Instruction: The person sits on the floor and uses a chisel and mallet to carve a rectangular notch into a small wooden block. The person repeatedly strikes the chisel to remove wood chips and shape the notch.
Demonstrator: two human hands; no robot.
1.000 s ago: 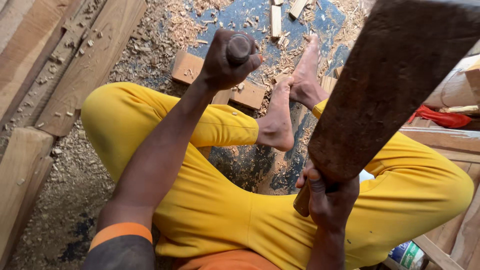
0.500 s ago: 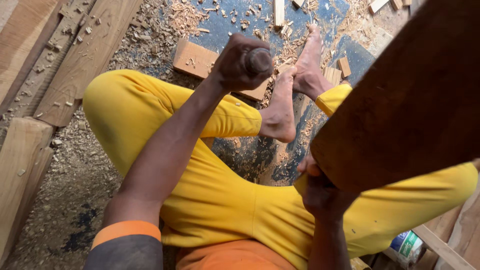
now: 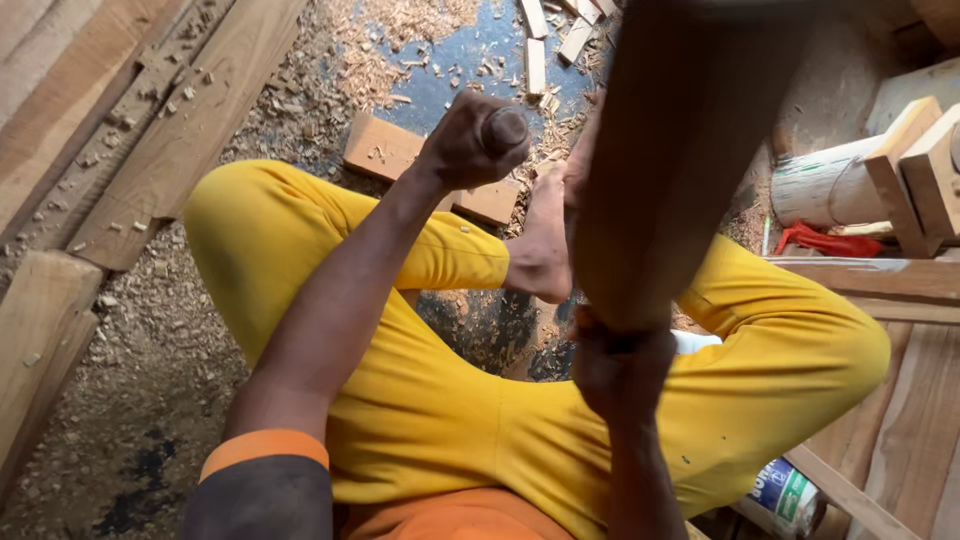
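Since the earlier frame the dark plank [image 3: 680, 150] swings upright, clenched at its base by the right hand [image 3: 620, 360]. Left hand [image 3: 475, 140] grips a round tool handle [image 3: 505, 130], raised. Shavings [image 3: 400, 40] cover the floor; carving appears mid-way.

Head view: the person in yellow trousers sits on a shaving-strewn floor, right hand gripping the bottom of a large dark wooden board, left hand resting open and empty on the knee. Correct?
Not quite. The head view shows the left hand raised and closed around a round-ended wooden handle, not open on the knee. The rest holds: yellow trousers, shaving-strewn floor, right hand gripping the bottom of the large dark wooden board.
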